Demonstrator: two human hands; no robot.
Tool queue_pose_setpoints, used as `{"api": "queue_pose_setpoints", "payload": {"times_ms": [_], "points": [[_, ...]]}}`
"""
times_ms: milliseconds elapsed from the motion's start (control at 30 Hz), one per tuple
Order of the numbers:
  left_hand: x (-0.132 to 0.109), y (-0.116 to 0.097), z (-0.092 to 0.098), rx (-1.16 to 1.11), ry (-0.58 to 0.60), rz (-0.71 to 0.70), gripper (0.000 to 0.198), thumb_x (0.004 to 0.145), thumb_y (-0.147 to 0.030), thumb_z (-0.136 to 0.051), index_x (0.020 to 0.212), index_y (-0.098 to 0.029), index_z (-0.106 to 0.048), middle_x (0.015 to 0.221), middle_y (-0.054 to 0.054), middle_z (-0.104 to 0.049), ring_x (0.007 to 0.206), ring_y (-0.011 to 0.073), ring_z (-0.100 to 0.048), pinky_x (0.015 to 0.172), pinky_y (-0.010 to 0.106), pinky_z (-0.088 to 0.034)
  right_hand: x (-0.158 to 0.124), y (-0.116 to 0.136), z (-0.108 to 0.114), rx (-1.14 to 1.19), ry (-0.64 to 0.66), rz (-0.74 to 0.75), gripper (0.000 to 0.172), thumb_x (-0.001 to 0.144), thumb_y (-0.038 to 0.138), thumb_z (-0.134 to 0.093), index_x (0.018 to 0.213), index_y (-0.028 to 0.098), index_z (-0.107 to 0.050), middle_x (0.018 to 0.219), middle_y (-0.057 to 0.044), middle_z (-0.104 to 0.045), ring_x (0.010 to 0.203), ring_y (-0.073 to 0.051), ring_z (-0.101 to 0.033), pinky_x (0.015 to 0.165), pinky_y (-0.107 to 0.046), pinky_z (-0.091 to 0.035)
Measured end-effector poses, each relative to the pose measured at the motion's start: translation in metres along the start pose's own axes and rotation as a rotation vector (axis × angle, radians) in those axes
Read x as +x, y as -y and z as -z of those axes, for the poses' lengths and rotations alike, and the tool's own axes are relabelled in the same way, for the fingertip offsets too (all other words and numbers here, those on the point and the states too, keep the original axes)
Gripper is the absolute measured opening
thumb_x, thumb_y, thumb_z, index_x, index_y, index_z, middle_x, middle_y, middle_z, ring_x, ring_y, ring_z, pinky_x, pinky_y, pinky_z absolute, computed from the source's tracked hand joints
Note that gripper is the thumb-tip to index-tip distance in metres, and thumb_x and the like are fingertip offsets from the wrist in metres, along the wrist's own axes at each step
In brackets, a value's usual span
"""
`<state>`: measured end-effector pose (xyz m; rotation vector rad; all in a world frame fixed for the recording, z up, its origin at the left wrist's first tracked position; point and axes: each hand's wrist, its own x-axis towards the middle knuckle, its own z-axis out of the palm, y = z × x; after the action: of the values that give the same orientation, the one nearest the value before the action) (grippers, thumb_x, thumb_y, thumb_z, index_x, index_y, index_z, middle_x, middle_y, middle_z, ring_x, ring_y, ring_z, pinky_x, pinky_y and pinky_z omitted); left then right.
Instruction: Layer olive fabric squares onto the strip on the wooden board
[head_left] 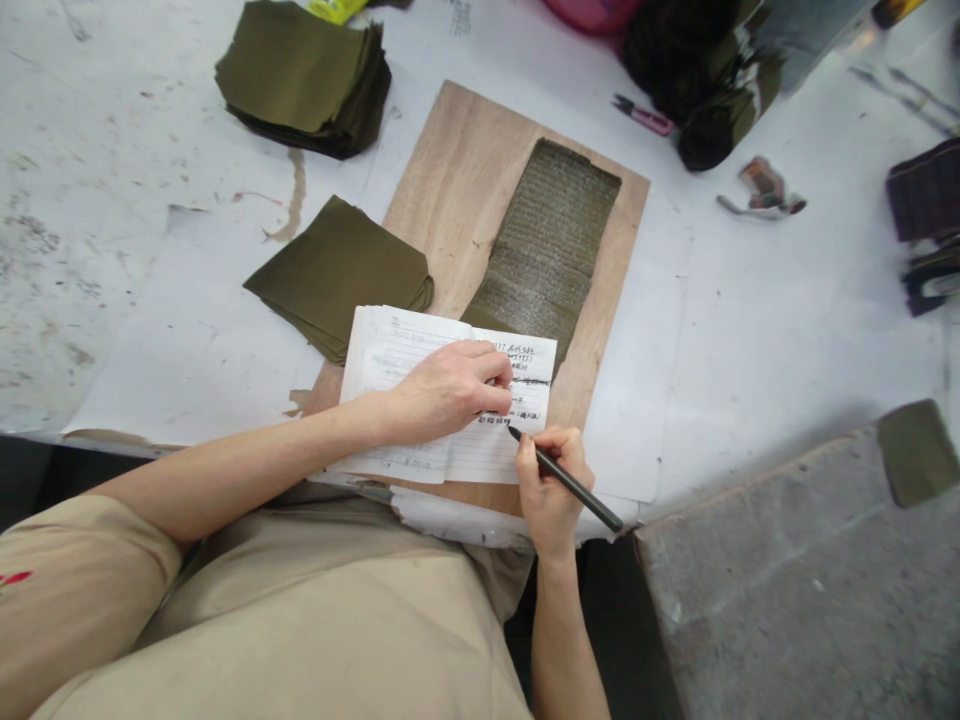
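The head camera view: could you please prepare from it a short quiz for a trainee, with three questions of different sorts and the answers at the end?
1. Multiple choice: how is the dark pen held?
A) in the left hand only
B) in the right hand only
C) in both hands

2. True or false: the left hand rests on the open notebook.

3. Fill the gap: the notebook lies over part of a flat board made of ____.

Key:
1. B, the right hand alone holds it.
2. True.
3. Wood.
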<state>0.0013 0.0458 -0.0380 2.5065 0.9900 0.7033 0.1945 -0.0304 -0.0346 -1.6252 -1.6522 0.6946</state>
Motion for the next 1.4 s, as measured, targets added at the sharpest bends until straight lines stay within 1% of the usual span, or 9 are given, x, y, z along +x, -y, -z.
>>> {"api": "queue_pose_setpoints", "payload": {"times_ms": [100,233,433,800,1033,1267,1400], "points": [[-0.0005,0.0002,-0.0007,0.0,0.005,0.001,0.025,0.089,-0.008,-0.053,0.077,-0.022,-0.07,0.089,0.003,-0.062,0.082,0.0159,-0.052,0.075,0.029,-0.042,-0.0001,-0.0001,0.0002,0.003,0.006,-0.004,0.014,0.084,0.022,-0.061,0.077,0.022,-0.049,0.066,0.007,-0.05,0.055,-0.008,-0.048,0.054,-0.021,-0.039],[-0.0015,0.0007,-0.0017,-0.004,0.006,0.0,0.024,0.088,-0.007,-0.054,0.078,-0.022,-0.07,0.09,0.002,-0.062,0.083,0.016,-0.053,0.075,0.029,-0.042,-0.0016,-0.0009,0.0,0.011,-0.027,-0.035,0.014,0.084,0.023,-0.061,0.077,0.021,-0.049,0.066,0.007,-0.05,0.054,-0.008,-0.048,0.053,-0.021,-0.039],[-0.001,0.0008,-0.0016,-0.006,0.01,-0.001,0.024,0.088,-0.008,-0.054,0.078,-0.022,-0.07,0.09,0.003,-0.062,0.084,0.0161,-0.053,0.075,0.03,-0.043,-0.0027,-0.0002,0.0,0.062,-0.064,-0.106,0.013,0.087,0.025,-0.06,0.079,0.021,-0.05,0.066,0.006,-0.052,0.054,-0.008,-0.051,0.053,-0.021,-0.041],[-0.0018,0.0015,-0.0028,-0.008,0.012,0.003,0.024,0.089,-0.008,-0.053,0.079,-0.023,-0.07,0.091,0.003,-0.062,0.085,0.0157,-0.054,0.076,0.029,-0.043,-0.001,-0.0003,-0.0004,-0.001,-0.05,-0.074,0.015,0.086,0.026,-0.061,0.078,0.021,-0.05,0.066,0.006,-0.05,0.054,-0.008,-0.049,0.053,-0.022,-0.04],[-0.0009,0.001,-0.0012,-0.019,0.026,0.019,0.024,0.09,-0.01,-0.053,0.079,-0.023,-0.07,0.091,0.003,-0.062,0.085,0.016,-0.053,0.076,0.029,-0.042,-0.0016,0.0,-0.0002,0.033,-0.056,-0.106,0.014,0.087,0.026,-0.061,0.08,0.021,-0.049,0.065,0.007,-0.051,0.054,-0.009,-0.051,0.054,-0.021,-0.041],[-0.0006,-0.0004,-0.0003,-0.022,0.02,0.022,0.026,0.091,-0.01,-0.052,0.079,-0.023,-0.071,0.091,0.003,-0.063,0.085,0.0157,-0.054,0.076,0.029,-0.042,-0.0011,-0.0006,0.0003,0.027,-0.031,-0.064,0.016,0.087,0.024,-0.06,0.077,0.021,-0.048,0.066,0.007,-0.049,0.054,-0.008,-0.048,0.053,-0.021,-0.039],[0.0001,-0.0006,0.0002,-0.025,0.012,0.024,0.026,0.091,-0.011,-0.052,0.078,-0.023,-0.071,0.09,0.003,-0.063,0.084,0.0153,-0.054,0.075,0.028,-0.042,-0.0019,-0.0027,0.0002,0.049,-0.025,-0.097,0.015,0.087,0.025,-0.059,0.078,0.021,-0.048,0.066,0.006,-0.049,0.055,-0.009,-0.048,0.053,-0.022,-0.038]]}}
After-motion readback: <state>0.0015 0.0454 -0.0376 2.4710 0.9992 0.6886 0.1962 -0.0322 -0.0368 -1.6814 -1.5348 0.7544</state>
